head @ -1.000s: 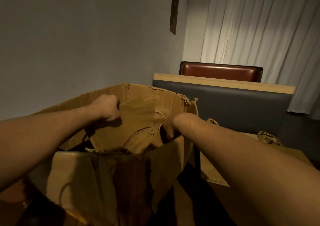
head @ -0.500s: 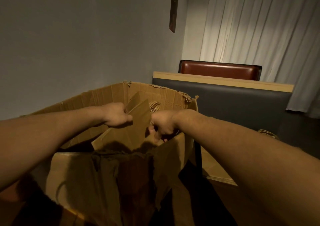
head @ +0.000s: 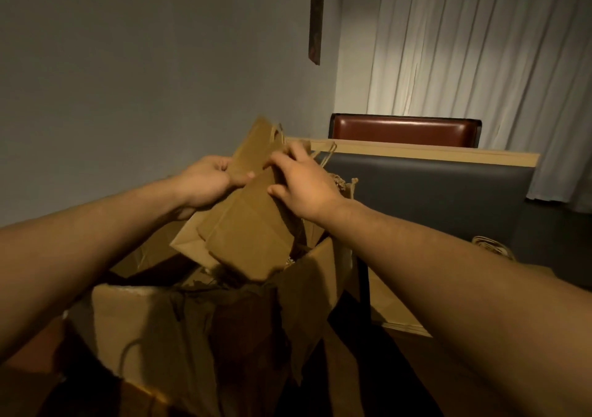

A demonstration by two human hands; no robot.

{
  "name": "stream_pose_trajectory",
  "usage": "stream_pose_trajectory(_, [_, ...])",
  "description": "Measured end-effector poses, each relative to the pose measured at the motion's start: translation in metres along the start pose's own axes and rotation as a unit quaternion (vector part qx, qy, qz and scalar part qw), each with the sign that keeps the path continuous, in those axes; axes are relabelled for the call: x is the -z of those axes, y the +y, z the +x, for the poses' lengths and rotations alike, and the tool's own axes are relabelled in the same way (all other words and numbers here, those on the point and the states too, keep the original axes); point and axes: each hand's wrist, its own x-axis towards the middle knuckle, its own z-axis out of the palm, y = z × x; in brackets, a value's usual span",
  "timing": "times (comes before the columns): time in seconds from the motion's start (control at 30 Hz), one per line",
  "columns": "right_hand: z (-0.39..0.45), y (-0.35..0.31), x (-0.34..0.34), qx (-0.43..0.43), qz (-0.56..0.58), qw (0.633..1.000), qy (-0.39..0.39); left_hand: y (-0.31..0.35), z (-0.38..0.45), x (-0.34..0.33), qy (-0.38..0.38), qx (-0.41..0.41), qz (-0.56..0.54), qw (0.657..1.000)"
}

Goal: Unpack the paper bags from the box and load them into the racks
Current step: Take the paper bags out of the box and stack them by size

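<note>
Both hands grip flat paper bags (head: 246,224) above the open box (head: 134,327): left hand (head: 208,183) pinches the edge, right hand (head: 301,186) clasps the top, likely to lift them clear. No racks visible.

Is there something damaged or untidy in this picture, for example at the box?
Yes. The cardboard box is torn: its near rim hangs in ragged strips, and its far rim is frayed. The paper bags gripped by the left hand and right hand are tilted, not squared together.
</note>
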Motion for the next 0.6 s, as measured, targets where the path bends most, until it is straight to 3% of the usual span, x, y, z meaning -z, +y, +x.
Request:
stream_pose_trajectory(0.1, [0.002, -0.011, 0.014, -0.053, 0.091, 0.991, 0.079, 0.016, -0.012, 0.006, 0.054, -0.054, -0.035, 0.996])
stream_pose_trajectory(0.17, [0.003, -0.017, 0.032, -0.142, 0.145, 0.973, 0.11, 0.027, -0.022, 0.009, 0.097, -0.104, -0.068, 0.988])
stream_pose_trajectory(0.23, [0.0, -0.024, 0.055, -0.22, 0.279, 0.93, 0.093, 0.044, -0.036, 0.012, 0.129, -0.156, -0.111, 0.973])
stream_pose_trajectory(0.33, [-0.01, -0.034, 0.086, -0.222, 0.502, 0.832, 0.08, 0.081, -0.06, 0.01, 0.146, -0.204, -0.164, 0.954])
stream_pose_trajectory(0.5, [-0.056, -0.018, 0.137, -0.226, 0.617, 0.742, 0.133, 0.118, -0.091, -0.024, 0.11, -0.154, -0.236, 0.953])
stream_pose_trajectory(0.6, [-0.111, 0.009, 0.146, -0.247, 0.617, 0.739, 0.113, 0.106, -0.101, -0.067, 0.077, -0.135, -0.257, 0.954])
